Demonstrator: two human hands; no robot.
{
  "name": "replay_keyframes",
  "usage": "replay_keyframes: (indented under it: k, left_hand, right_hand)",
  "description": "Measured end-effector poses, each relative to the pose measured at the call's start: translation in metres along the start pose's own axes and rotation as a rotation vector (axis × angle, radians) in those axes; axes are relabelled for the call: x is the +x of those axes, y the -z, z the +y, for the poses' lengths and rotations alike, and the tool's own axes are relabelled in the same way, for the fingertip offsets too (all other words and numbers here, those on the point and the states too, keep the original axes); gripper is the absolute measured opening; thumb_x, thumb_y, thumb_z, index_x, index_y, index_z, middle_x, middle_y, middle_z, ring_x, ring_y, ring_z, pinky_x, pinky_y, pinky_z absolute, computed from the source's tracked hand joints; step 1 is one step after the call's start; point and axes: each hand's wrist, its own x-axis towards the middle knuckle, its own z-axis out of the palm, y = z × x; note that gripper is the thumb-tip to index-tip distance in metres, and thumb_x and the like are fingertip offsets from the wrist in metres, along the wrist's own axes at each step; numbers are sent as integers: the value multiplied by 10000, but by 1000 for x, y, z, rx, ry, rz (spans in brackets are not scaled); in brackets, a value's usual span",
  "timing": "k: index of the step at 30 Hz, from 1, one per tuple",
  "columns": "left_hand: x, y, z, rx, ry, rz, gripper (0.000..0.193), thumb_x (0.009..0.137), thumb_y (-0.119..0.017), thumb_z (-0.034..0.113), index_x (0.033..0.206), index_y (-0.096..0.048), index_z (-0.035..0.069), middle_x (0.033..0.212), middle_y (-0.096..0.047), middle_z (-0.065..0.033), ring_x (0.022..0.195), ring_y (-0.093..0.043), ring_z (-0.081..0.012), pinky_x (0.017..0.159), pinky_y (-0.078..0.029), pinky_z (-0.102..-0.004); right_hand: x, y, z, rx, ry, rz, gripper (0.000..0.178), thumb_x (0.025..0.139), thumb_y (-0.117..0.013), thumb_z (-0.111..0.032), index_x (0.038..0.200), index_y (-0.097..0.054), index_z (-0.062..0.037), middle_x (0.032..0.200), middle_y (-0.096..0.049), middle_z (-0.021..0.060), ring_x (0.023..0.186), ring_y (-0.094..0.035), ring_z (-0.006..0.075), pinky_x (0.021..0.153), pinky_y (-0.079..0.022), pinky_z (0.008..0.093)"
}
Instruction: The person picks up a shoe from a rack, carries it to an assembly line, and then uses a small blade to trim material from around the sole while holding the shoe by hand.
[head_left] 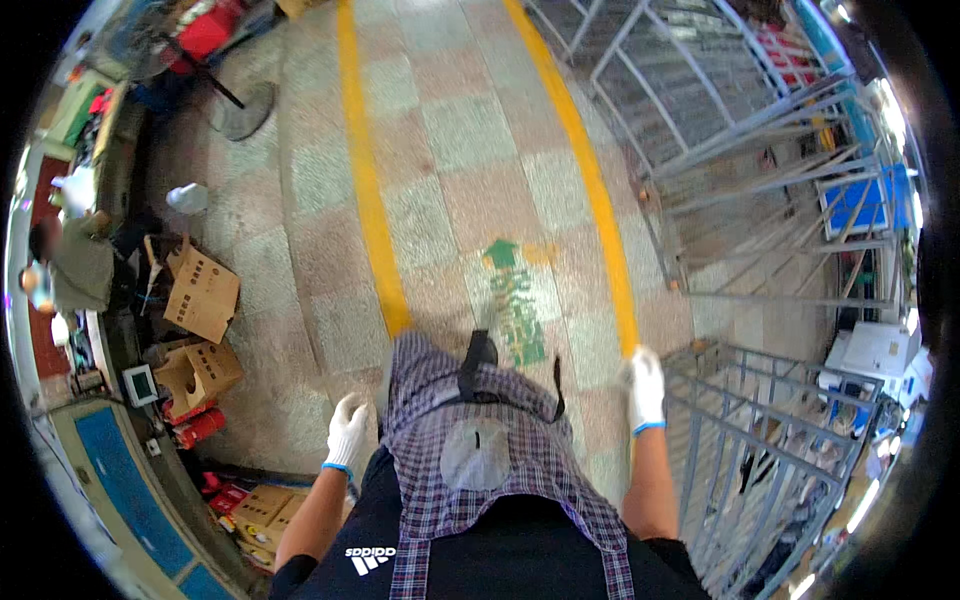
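Both my hands wear white knit gloves with blue cuffs and hang at my sides. At the lower left, my left hand (347, 430) holds nothing I can see, its fingers loosely bent and apart. My right hand (647, 390) hangs over the right yellow line, beside a grey metal rack (760, 400), with no visible touch. Its fingers are relaxed, slightly blurred and without anything in them. A checked apron (425, 385) covers my front, with a dark strap (476, 365) lying across it.
Yellow floor lines (365, 180) border a tiled walkway with a green arrow (515, 310). Cardboard boxes (203, 295) lie left, near a round stand base (245, 112). A person (80, 260) is at a bench there. Tall metal frames (720, 130) stand at the right.
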Motion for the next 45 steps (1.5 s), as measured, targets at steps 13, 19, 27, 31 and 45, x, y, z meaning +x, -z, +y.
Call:
replay_keyframes:
  k: [13, 19, 27, 31, 45]
  left_hand:
    - [266, 227, 170, 191, 409, -291, 398, 1036, -631, 288, 1286, -715, -10, 1326, -743, -194, 1180, -712, -326, 1054, -543, -435]
    - [398, 285, 360, 51, 392, -286, 406, 1053, -613, 310, 1288, -716, -5, 1327, -744, -188, 1178, -712, -320, 1058, -544, -435]
    - [534, 284, 510, -100, 479, -339, 420, 1076, -590, 339, 1291, -716, 1, 1327, -745, -180, 1175, -711, -313, 1063, -545, -435]
    - [563, 274, 581, -233, 658, -290, 428, 1088, -578, 353, 1293, -716, 5, 1327, -746, -176, 1173, -711, -309, 1065, -545, -435]
    - [732, 306, 859, -767, 1180, -180, 461, 1128, -536, 404, 1298, -717, 16, 1328, -748, -162, 1168, -709, -296, 1074, -547, -435]
  right_hand:
    - [-97, -368, -116, -36, -521, -141, 220, 1087, -586, -169, 1263, -647, -53, 1086, -661, 58, 924, -630, 183, 847, -530, 328]
    - [8, -456, -311, 37, -396, -151, 246, 1095, -568, -171, 1289, -635, -36, 1135, -654, 76, 976, -627, 194, 885, -525, 340]
    - [135, -550, -440, -76, -430, -277, 282, 1105, -544, -174, 1324, -619, -12, 1200, -645, 100, 1044, -623, 209, 936, -517, 355]
    - [214, -580, -496, -160, -553, -385, 300, 1111, -532, -175, 1341, -611, 0, 1233, -641, 112, 1078, -621, 216, 961, -513, 363]
    - [390, -672, -804, -294, -827, -392, 363, 1129, -490, -181, 1401, -583, 41, 1348, -624, 155, 1198, -614, 242, 1049, -500, 390]
